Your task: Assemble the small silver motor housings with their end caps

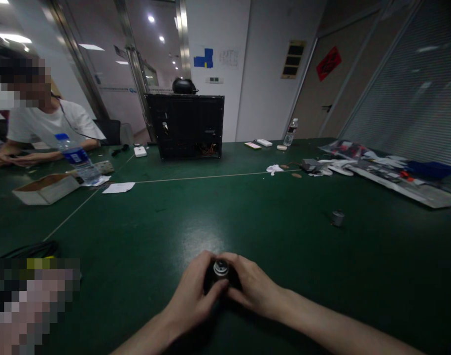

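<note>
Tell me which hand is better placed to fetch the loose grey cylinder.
Likely the right hand: the grey cylinder is nearer it than the left hand, though both hold a metal part.

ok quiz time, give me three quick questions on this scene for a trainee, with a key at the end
1. Multiple choice: what is between the person's left hand and right hand?
a) a folded sheet of paper
b) a small object with a round metallic top
c) a clear plastic bottle

2. True or false: a small grey cylinder is on the green table, to the right of both hands.

3. Fill in the blank: the large bottle at the far left has a ____ cap.

Key: 1. b; 2. true; 3. blue
</note>
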A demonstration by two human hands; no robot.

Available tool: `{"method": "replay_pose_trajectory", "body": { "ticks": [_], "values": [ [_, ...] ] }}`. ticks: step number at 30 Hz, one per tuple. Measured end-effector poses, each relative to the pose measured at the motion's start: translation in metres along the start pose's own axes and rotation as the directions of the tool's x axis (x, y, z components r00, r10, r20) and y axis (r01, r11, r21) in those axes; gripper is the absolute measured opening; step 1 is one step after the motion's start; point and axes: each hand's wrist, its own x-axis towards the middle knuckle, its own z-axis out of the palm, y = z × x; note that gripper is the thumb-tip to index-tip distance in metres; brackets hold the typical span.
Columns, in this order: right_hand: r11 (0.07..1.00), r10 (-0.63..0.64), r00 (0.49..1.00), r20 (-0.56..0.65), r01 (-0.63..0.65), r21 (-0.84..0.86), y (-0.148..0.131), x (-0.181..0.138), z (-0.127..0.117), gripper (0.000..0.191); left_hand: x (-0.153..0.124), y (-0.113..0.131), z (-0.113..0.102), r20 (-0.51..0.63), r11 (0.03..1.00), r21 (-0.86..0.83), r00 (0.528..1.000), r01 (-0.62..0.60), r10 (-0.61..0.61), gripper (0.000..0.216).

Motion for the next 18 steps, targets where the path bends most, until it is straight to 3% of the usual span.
{"method": "replay_pose_trajectory", "body": {
  "ticks": [3,8,13,18],
  "values": [
    [0.999,-0.001,1.000,0.015,0.001,0.036,-0.0023,-0.0006,-0.0033,0.058,0.0011,0.0000,-0.0002,0.005,1.000,-0.003,1.000,0.020,-0.020,0.015],
    [0.995,-0.031,0.997,0.077,0.024,0.092,-0.0001,-0.0021,-0.0073,0.096,0.0020,-0.0016,-0.0015,0.000,0.998,-0.021,0.999,0.051,-0.051,0.015],
    [0.964,0.079,0.994,0.076,-0.095,0.248,-0.0022,0.0000,-0.0071,0.076,0.0042,-0.0044,-0.0001,0.007,0.998,0.046,0.999,0.046,-0.046,0.022],
    [0.853,0.184,0.977,0.110,-0.215,0.475,-0.0031,0.0031,-0.0102,0.073,0.0039,0.0008,-0.0020,0.015,0.999,0.022,0.999,0.029,-0.029,0.030]
  ]
}}
